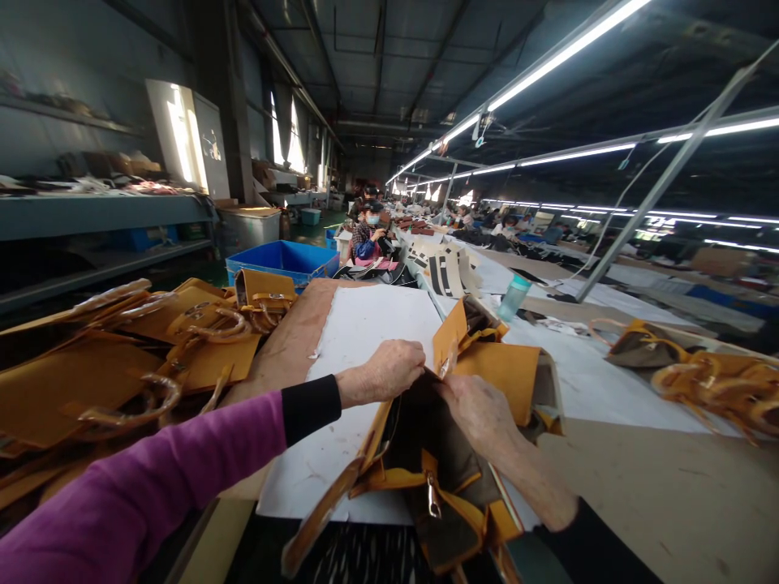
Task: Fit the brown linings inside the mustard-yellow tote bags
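Observation:
An unfinished mustard-yellow handbag [487, 365] with dark brown lining lies half open on a white sheet [365, 341] at the table's near edge. My left hand [386, 369] is closed, its fingers pinching the bag's upper left edge. My right hand [478, 410] rests on the brown lining inside the bag, fingers curled and gripping the fabric. A metal clasp on a yellow strap [433, 495] hangs at the bag's front.
A heap of yellow bag panels with wrapped handles [152, 341] fills the left. More bags [712, 381] lie at the right. A teal bottle [514, 296], a blue bin [283, 259] and seated workers [368, 231] lie beyond. Shelving [91, 219] lines the left wall.

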A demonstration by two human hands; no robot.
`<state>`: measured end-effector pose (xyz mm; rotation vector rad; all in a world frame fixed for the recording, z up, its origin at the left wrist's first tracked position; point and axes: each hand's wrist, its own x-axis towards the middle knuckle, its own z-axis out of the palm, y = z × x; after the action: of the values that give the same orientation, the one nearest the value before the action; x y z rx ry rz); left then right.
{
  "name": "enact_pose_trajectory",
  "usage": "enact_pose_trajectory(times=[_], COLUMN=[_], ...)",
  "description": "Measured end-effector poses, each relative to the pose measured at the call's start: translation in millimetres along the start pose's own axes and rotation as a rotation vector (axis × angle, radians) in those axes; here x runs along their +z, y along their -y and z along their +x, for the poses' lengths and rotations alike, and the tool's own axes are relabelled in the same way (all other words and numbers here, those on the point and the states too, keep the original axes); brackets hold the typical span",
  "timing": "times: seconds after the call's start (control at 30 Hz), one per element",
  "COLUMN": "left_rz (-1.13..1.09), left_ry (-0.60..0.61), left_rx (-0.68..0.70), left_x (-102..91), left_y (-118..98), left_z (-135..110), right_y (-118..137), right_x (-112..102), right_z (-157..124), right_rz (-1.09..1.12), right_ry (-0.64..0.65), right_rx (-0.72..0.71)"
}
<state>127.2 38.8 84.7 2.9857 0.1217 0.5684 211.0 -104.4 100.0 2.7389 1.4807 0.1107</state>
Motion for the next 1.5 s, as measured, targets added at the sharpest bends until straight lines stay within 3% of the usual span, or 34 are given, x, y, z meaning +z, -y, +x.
enact_pose_trajectory(times=[0.37,0.53,0.77,0.9,1.23,1.37,1.5], left_rz=[0.028,-0.072,-0.387,-0.511,-0.631,-0.66,-0.558], left_ry=[-0.004,0.001,0.021,0.082,0.038,0.097,0.131], left_rx=[-0.022,-0.019,-0.249,-0.277,-0.361,-0.319,-0.395], left_x=[0.8,-0.2,-6.3,-6.4,-4.8,-5.6,-17.1], left_y=[5.6,12.4,23.1,23.0,20.6,26.0,19.0], left_z=[4.4,1.9,-3.1,-2.0,1.0,3.6,-13.2], right_y=[8.7,16.2,18.3,18.4,23.3,24.3,19.6], right_x=[-4.8,-5.2,-9.1,-12.0,-7.3,-7.0,-9.3], right_z=[8.9,29.0,32.4,25.8,31.8,41.0,43.9], right_rz=[-0.049,-0.006,-0.021,-0.034,-0.081,-0.027,0.111], right_ry=[-0.02,-0.001,0.013,0.007,0.004,0.035,0.063], right_rx=[0.049,-0.096,-0.12,-0.102,-0.057,-0.17,-0.261])
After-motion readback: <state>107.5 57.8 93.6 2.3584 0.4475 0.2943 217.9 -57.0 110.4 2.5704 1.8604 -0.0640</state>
